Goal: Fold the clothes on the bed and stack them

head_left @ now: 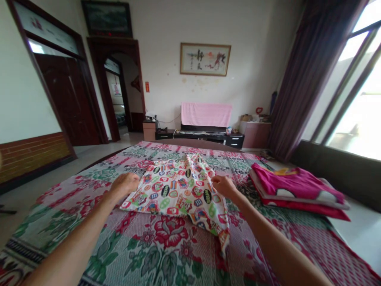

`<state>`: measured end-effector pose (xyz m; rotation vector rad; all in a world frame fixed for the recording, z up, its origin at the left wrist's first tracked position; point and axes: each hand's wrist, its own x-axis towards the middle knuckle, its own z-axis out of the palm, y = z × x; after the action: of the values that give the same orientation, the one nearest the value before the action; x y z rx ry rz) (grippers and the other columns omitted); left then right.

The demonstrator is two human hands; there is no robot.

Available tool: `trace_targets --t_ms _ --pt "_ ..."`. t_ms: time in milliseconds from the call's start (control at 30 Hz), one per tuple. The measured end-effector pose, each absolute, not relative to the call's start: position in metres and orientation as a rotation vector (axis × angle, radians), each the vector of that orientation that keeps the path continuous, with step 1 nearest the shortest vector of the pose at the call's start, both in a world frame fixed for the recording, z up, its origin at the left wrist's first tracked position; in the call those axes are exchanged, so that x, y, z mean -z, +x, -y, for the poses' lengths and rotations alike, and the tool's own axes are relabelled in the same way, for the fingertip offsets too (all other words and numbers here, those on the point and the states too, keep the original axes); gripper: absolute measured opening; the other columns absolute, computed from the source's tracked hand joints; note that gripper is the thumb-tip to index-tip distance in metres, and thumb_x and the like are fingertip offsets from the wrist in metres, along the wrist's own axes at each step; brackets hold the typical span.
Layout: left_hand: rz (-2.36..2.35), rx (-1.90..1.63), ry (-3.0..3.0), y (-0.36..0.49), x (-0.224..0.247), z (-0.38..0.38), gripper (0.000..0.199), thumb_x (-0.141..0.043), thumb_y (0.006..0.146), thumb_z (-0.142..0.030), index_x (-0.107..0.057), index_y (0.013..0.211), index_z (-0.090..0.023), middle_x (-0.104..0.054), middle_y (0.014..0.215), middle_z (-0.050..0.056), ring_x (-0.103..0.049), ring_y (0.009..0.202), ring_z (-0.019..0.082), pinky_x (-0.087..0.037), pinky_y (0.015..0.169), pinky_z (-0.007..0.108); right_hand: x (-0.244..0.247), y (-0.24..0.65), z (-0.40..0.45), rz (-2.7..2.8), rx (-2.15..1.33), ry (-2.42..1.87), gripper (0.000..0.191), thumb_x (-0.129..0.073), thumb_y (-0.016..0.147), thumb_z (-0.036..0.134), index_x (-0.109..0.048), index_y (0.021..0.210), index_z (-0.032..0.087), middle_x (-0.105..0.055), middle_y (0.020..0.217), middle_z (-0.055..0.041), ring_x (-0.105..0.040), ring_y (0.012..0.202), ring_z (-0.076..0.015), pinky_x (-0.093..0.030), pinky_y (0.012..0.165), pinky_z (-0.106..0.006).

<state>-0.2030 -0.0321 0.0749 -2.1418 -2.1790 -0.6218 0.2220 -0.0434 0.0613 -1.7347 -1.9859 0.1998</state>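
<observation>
A white cloth with colourful printed badges (175, 186) lies spread over the floral cover (169, 234), its outline uneven, with a pointed corner toward me at the lower right. My left hand (127, 183) is closed at the left edge of this cloth, fingers curled in a pinch. At the cloth's right edge my right hand (224, 185) is closed too, its fingertips pinching the fabric. The cloth stretches between both hands, with some wrinkles near its top.
Folded clothes, pink on top (300, 184), are stacked at the right side of the cover. Beyond the far edge stand a low black cabinet (235, 141) and a screen draped with a pink cloth (206, 114). A window and purple curtain (315, 67) are at right.
</observation>
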Motion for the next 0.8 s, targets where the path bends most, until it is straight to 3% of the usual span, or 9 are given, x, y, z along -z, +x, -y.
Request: trace_targets --t_ms 100,200,467,667,800 --pt "2.031 0.500 -2.205 -0.184 -0.062 0.004 0.032 -0.047 0.075 -0.027 -0.073 0.092 -0.023 -0.073 0.093 0.007 -0.065 0.091 0.023 -0.046 0.078 0.028 -0.046 0.228 0.010 1.839 -0.022 -1.891 0.029 -0.048 0.078 0.022 -0.072 0.094 0.016 -0.071 0.090 -0.0082 -0.063 0.083 -0.0182 -0.042 0.069 -0.023" --pt "1.946 0.508 -2.231 -0.175 -0.041 -0.024 0.032 -0.047 0.077 -0.024 -0.070 0.100 -0.022 -0.069 0.107 0.007 -0.063 0.098 0.020 -0.044 0.085 0.024 -0.039 0.231 -0.013 1.767 0.004 -2.004 0.033 -0.045 0.083 0.032 -0.071 0.094 0.015 -0.069 0.092 -0.0118 -0.063 0.083 -0.0199 -0.043 0.070 -0.026" --pt "1.947 0.444 -2.228 -0.189 -0.006 -0.062 0.027 -0.040 0.083 -0.024 -0.065 0.091 -0.017 -0.066 0.102 0.010 -0.062 0.094 0.020 -0.043 0.086 0.028 -0.040 0.233 -0.048 1.710 -0.040 -2.135 0.037 -0.044 0.082 0.039 -0.073 0.088 0.016 -0.069 0.090 -0.0140 -0.064 0.083 -0.0236 -0.046 0.070 -0.032" --pt "1.859 0.443 -2.306 -0.193 -0.004 -0.063 0.028 -0.037 0.085 -0.022 -0.064 0.086 -0.017 -0.065 0.099 0.011 -0.060 0.092 0.019 -0.043 0.087 0.028 -0.033 0.241 -0.058 1.745 0.008 -2.021 0.032 -0.047 0.079 0.036 -0.073 0.081 0.018 -0.069 0.079 -0.0082 -0.064 0.074 -0.0196 -0.042 0.061 -0.025" --pt "1.867 0.408 -2.298 -0.191 -0.009 -0.063 0.026 -0.039 0.084 -0.021 -0.064 0.082 -0.017 -0.064 0.096 0.010 -0.060 0.090 0.018 -0.043 0.087 0.027 -0.032 0.260 -0.060 1.633 -0.045 -2.047 0.034 -0.046 0.080 0.038 -0.074 0.077 0.018 -0.068 0.073 -0.0075 -0.062 0.067 -0.0195 -0.039 0.056 -0.025"
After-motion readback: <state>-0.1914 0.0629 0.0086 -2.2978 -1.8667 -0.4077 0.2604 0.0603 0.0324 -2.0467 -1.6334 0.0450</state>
